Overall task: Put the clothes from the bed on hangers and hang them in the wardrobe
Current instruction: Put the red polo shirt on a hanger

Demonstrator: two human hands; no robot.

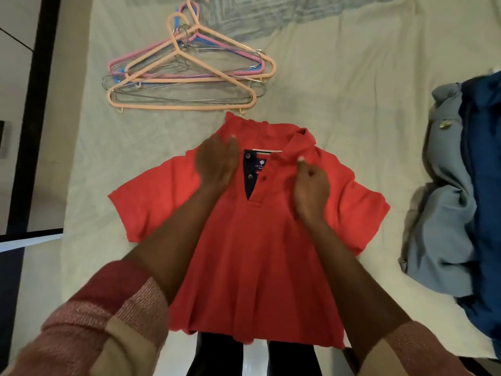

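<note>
While the flat left hand (pixel 217 158) presses and the right hand (pixel 311 183) pinches its collar, the soft, light red cotton polo shirt (pixel 252 253) looks best gripped at the shoulders.

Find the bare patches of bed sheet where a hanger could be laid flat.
Bare bed sheet lies between the hanger pile and the blue-grey clothes heap, above the red polo shirt. A narrower strip runs left of the shirt's sleeve. The centre is crowded: both hands rest on the shirt's collar.

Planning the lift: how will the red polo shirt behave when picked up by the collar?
The red polo shirt lies flat with soft folds, so it will likely hang limp. It looks light. The collar appears somewhat firmer.
</note>
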